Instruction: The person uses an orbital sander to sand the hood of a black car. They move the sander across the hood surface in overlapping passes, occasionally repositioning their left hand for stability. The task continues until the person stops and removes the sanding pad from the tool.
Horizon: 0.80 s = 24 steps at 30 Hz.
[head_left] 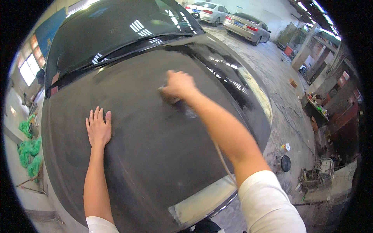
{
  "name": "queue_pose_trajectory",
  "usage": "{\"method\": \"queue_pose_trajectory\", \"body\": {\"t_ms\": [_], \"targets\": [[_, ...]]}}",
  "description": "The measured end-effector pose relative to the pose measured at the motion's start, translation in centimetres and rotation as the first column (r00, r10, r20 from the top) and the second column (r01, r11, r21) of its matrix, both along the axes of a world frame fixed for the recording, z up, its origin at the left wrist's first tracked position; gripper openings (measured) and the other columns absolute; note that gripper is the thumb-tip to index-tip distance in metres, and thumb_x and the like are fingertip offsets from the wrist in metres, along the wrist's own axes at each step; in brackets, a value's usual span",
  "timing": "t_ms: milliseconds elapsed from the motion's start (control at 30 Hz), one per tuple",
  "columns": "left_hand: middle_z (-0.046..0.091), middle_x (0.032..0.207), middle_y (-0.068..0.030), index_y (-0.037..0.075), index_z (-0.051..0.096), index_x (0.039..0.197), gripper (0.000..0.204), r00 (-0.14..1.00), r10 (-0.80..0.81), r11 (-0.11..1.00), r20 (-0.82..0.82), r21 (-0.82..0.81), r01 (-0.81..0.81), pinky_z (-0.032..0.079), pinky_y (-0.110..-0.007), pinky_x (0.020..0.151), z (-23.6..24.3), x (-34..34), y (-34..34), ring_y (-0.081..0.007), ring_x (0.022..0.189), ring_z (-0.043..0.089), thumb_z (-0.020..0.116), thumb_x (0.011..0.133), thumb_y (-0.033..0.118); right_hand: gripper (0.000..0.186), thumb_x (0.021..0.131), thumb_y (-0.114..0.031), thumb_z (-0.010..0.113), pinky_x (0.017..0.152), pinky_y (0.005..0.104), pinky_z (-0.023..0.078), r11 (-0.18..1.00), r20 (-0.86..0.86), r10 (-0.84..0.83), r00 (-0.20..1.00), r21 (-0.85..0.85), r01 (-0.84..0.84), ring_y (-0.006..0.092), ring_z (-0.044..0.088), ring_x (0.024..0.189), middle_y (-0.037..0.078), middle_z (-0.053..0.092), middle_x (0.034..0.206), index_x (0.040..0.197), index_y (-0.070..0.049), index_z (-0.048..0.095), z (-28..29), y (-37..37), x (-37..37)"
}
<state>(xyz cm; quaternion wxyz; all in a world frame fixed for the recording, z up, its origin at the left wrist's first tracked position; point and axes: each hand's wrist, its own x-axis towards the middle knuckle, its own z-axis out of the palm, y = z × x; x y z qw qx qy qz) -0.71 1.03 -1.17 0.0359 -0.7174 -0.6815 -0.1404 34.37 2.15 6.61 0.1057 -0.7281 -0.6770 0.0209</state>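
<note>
A car's hood point(151, 147) with a dull, dark, sanded-looking surface spreads out in front of me. My left hand point(99, 130) lies flat on its left part, fingers stretched out and holding nothing. Farther up, right of the middle, my right hand point(180, 84) is closed over a sander point(169, 98) that rests on the hood. Most of the tool is hidden beneath the hand and slightly blurred. A thin hose point(222, 159) comes out from under my right forearm and runs down over the front edge.
Masking covers the near headlight point(206, 200); another pale covering point(256, 93) lies along the glossy right fender. Beyond the hood is the windshield point(124, 29). A coiled hose point(289, 110) and a black round object point(285, 163) lie on the floor at right. Two cars point(246, 27) stand behind.
</note>
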Motion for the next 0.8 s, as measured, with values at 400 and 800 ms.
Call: {"method": "queue_pose_trajectory", "body": {"t_ms": [400, 800], "targets": [[0.042, 0.171, -0.0057, 0.007, 0.052, 0.158, 0.072, 1.000, -0.009, 0.999, 0.016, 0.032, 0.009, 0.017, -0.048, 0.134, -0.5, -0.5, 0.5, -0.0259, 0.163, 0.027, 0.027, 0.114, 0.059, 0.052, 0.087, -0.028, 0.073, 0.096, 0.0479, 0.060, 0.981, -0.088, 0.194, 0.977, -0.014, -0.196, 0.0409, 0.072, 0.114, 0.028, 0.068, 0.124, 0.130, -0.001, 0.065, 0.2, -4.1, -9.6], [0.043, 0.170, -0.0088, 0.005, 0.053, 0.157, 0.077, 1.000, -0.008, 0.998, 0.013, 0.061, 0.008, 0.018, -0.051, 0.133, -0.4, 0.1, 0.2, -0.0295, 0.162, 0.030, 0.029, 0.112, 0.063, 0.069, 0.084, -0.051, 0.078, 0.106, 0.0503, 0.055, 0.930, 0.002, -0.366, 0.931, -0.043, 0.365, 0.0427, 0.068, 0.126, 0.025, 0.071, 0.134, 0.135, -0.007, 0.063, 0.3, -1.8, 8.2]]}}
